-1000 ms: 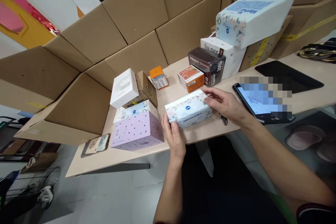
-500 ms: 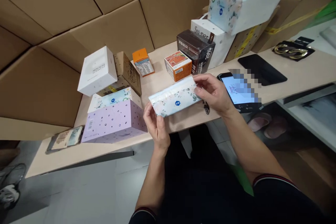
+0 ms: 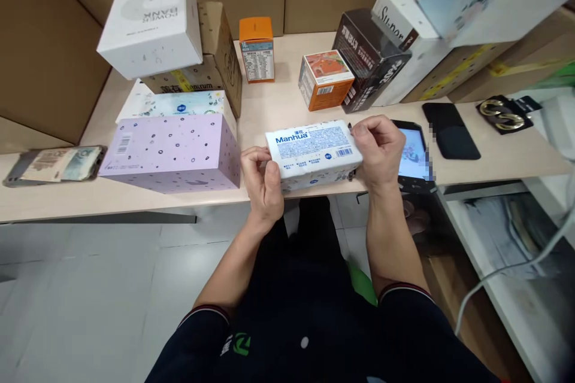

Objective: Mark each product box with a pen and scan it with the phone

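Between my hands is a white and pale blue tissue pack (image 3: 313, 148), its blue-lettered "Manhua" face turned up and a flowered side facing me. My left hand (image 3: 264, 182) grips its left end, thumb at the near corner and fingers curled at the back. At the right end, my right hand (image 3: 378, 146) pinches the wrapper with bent fingers. The pack is over the table's front edge. Just left of my left hand stands a lilac dotted box (image 3: 168, 152). Beyond my right hand lies a phone with a lit screen (image 3: 412, 155).
On the left, a white power bank box (image 3: 150, 21) rests on a brown carton (image 3: 220, 54). Two orange boxes (image 3: 257, 51) (image 3: 326, 79), a dark box (image 3: 371, 60) and a white box (image 3: 406, 42) stand behind. Banknotes (image 3: 58, 164) lie far left; a black phone-like slab (image 3: 450, 130) lies right.
The tissue pack has turned so its printed "Manhua" face shows on top. My right hand's fingers have curled tighter at its end. The camera view has shifted.
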`<act>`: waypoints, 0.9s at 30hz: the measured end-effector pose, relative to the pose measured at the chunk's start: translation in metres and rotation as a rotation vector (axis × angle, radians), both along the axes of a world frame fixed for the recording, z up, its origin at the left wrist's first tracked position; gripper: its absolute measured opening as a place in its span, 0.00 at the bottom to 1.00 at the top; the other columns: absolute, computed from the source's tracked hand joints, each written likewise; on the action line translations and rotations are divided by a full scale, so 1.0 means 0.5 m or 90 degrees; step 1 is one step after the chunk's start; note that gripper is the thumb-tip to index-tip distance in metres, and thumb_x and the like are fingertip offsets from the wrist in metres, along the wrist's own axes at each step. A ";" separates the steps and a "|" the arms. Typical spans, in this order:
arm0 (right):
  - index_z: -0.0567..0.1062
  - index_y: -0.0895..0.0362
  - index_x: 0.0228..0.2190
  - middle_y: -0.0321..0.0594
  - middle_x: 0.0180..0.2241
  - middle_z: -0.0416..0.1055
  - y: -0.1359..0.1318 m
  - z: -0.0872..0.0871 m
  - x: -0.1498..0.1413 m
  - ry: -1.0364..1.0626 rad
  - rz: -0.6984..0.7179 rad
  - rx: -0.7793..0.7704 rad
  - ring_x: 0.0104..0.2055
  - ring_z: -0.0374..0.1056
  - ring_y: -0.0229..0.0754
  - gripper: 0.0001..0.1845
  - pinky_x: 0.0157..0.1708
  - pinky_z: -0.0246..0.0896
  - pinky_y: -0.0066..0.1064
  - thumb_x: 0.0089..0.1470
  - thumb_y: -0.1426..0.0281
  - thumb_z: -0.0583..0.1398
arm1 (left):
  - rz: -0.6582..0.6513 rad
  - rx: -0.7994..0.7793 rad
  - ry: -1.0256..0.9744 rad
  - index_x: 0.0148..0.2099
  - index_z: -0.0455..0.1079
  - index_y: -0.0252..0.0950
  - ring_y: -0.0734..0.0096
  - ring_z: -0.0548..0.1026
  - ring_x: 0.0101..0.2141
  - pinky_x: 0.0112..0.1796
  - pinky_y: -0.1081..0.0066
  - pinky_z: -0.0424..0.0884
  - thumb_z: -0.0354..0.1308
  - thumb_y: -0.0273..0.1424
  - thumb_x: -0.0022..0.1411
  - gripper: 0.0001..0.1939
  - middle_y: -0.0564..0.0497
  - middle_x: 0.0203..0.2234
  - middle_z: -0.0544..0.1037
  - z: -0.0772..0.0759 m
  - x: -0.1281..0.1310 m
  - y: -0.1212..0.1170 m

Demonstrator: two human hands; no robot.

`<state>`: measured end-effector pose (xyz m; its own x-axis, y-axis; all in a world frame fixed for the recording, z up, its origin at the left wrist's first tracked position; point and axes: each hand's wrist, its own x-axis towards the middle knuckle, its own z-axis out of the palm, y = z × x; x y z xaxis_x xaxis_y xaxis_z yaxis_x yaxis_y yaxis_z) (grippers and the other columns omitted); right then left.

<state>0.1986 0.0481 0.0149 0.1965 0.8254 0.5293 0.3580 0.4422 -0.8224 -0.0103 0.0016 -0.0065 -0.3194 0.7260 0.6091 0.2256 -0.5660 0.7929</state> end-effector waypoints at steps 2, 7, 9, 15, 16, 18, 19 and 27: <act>0.70 0.51 0.26 0.31 0.23 0.66 -0.001 0.000 -0.001 -0.007 -0.016 -0.001 0.26 0.62 0.36 0.19 0.27 0.59 0.33 0.58 0.51 0.61 | -0.003 -0.004 -0.003 0.44 0.64 0.42 0.67 0.69 0.46 0.48 0.64 0.67 0.51 0.44 0.71 0.12 0.51 0.41 0.67 -0.001 0.000 0.001; 0.72 0.51 0.27 0.32 0.24 0.69 0.000 -0.002 -0.004 -0.011 -0.029 0.010 0.27 0.64 0.37 0.15 0.28 0.61 0.33 0.58 0.54 0.63 | -0.018 -0.002 -0.029 0.47 0.64 0.42 0.65 0.69 0.50 0.51 0.62 0.67 0.52 0.44 0.71 0.12 0.49 0.44 0.68 -0.002 0.002 0.003; 0.72 0.51 0.28 0.32 0.25 0.70 0.001 -0.004 -0.005 -0.012 -0.031 0.008 0.27 0.65 0.38 0.15 0.28 0.61 0.33 0.58 0.54 0.63 | -0.020 -0.008 -0.041 0.48 0.64 0.42 0.65 0.69 0.51 0.52 0.61 0.68 0.52 0.44 0.70 0.12 0.49 0.45 0.68 -0.002 0.003 0.004; 0.72 0.51 0.27 0.33 0.25 0.69 0.001 0.000 -0.005 -0.038 -0.045 -0.013 0.28 0.65 0.38 0.19 0.29 0.61 0.33 0.60 0.50 0.60 | -0.023 -0.035 -0.046 0.49 0.64 0.41 0.66 0.70 0.50 0.51 0.63 0.67 0.53 0.44 0.70 0.14 0.49 0.45 0.68 0.003 0.001 0.001; 0.73 0.51 0.27 0.33 0.25 0.69 0.001 0.000 -0.005 -0.035 -0.043 -0.020 0.28 0.65 0.38 0.20 0.29 0.61 0.33 0.60 0.50 0.59 | -0.027 -0.044 -0.044 0.50 0.64 0.41 0.67 0.70 0.49 0.51 0.63 0.68 0.53 0.44 0.71 0.14 0.49 0.45 0.68 0.005 0.000 0.000; 0.73 0.51 0.28 0.33 0.26 0.70 0.001 0.000 -0.003 -0.030 -0.037 -0.032 0.28 0.65 0.37 0.21 0.29 0.61 0.32 0.60 0.49 0.58 | -0.035 -0.064 -0.041 0.51 0.64 0.41 0.68 0.71 0.47 0.49 0.64 0.69 0.53 0.45 0.71 0.14 0.49 0.45 0.68 0.009 0.000 -0.003; 0.73 0.51 0.28 0.34 0.26 0.70 0.001 0.000 -0.002 -0.027 -0.034 -0.036 0.28 0.65 0.37 0.21 0.29 0.61 0.32 0.60 0.48 0.58 | -0.038 -0.072 -0.040 0.51 0.64 0.41 0.68 0.71 0.46 0.49 0.64 0.69 0.52 0.45 0.71 0.15 0.49 0.46 0.68 0.011 0.000 -0.004; 0.75 0.51 0.29 0.36 0.27 0.73 0.001 -0.007 -0.003 0.000 -0.050 -0.009 0.30 0.69 0.41 0.17 0.31 0.66 0.37 0.57 0.51 0.63 | -0.075 -0.039 -0.049 0.52 0.63 0.42 0.61 0.70 0.55 0.56 0.56 0.70 0.54 0.45 0.70 0.16 0.46 0.51 0.67 0.007 0.002 -0.001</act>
